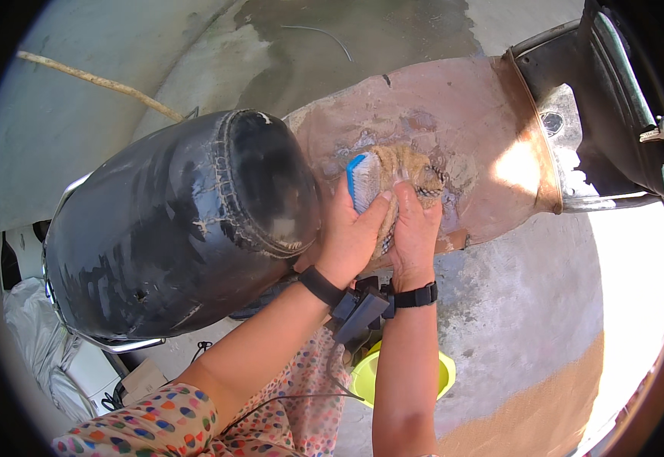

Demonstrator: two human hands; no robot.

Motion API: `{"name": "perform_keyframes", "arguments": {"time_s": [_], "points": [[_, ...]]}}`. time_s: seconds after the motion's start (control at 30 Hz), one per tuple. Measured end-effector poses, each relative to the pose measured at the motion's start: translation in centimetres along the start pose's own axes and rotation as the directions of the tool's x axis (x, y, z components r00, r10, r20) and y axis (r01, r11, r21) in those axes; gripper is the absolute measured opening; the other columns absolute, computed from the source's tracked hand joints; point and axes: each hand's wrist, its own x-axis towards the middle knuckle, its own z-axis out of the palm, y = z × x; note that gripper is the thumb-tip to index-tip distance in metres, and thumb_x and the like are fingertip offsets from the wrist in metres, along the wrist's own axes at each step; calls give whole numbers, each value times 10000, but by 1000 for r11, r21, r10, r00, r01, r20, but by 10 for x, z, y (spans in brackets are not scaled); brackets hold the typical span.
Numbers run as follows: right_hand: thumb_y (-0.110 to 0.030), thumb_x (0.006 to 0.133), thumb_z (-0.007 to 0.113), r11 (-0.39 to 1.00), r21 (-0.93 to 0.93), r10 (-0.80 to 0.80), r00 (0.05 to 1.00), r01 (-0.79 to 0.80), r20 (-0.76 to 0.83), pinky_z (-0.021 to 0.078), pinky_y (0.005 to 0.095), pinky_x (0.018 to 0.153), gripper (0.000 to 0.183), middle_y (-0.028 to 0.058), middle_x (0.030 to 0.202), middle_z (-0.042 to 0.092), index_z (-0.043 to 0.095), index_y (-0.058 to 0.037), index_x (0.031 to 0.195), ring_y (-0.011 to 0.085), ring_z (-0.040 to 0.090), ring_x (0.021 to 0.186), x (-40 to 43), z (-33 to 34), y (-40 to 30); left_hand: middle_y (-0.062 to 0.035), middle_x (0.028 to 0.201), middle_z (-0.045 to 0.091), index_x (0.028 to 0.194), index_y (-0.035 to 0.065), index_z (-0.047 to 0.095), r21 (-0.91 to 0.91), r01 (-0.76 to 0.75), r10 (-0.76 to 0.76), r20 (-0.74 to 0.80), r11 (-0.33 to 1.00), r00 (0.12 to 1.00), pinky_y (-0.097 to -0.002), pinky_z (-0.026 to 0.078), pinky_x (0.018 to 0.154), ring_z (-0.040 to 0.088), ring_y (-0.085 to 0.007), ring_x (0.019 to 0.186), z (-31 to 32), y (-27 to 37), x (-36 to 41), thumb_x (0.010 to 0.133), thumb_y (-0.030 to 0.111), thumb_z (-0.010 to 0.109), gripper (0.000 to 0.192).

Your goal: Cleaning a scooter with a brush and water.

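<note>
My left hand (pixel 354 228) grips a blue-backed scrub brush (pixel 366 174) with pale bristles, its thumb lying near the bristles. Against those bristles lies a bunched tan cloth (pixel 403 160) with a black-and-white edge. My right hand (pixel 416 231) clutches the cloth, close beside the left thumb. Both hands are over the seat of a chair with a worn brown cover (pixel 469 103), whose surface is stained and wet-looking. Left of the hands is the rounded black padded seat (pixel 257 177) of another chair or stool, with cracked, peeling edges.
A yellow-green basin (pixel 366 377) stands on the floor below my right forearm. Behind the black seat, a wooden stick (pixel 103 83) slants over the floor. Plastic bags (pixel 40 331) lie at the lower left. A torn black chair back (pixel 617 108) rises at the right. A thin cable hangs from the wrist devices.
</note>
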Motion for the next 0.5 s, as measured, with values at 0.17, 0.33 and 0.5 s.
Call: {"name": "perform_keyframes", "arguments": {"time_s": [0.17, 0.33, 0.5], "points": [[-97, 919, 610, 996, -26, -94, 987, 91, -132, 490, 315, 857, 302, 85, 1101, 640, 578, 16, 1197, 169, 607, 974, 25, -17, -44, -106, 1240, 608, 1387, -11, 440, 118, -48, 18, 240, 992, 971, -299, 449, 977, 554, -144, 1127, 43, 14, 17, 912, 117, 678, 547], [-229, 966, 574, 994, 15, -101, 941, 112, -324, 513, 323, 783, 300, 78, 1023, 652, 625, 26, 1115, 173, 623, 882, 18, -52, -65, -142, 1238, 606, 1376, -5, 460, 289, -276, 147, 399, 917, 905, -334, 449, 986, 571, -193, 1133, 76, 4, 3, 915, 189, 683, 548], [-209, 971, 566, 996, -76, -62, 932, 37, -357, 525, 333, 835, 308, 88, 1059, 653, 596, 29, 1163, 197, 637, 935, -45, -119, -65, -171, 1232, 608, 1362, -4, 467, 268, -74, -100, 581, 961, 808, -347, 453, 984, 584, -238, 1138, 77, -5, -40, 915, 249, 680, 556]]}}
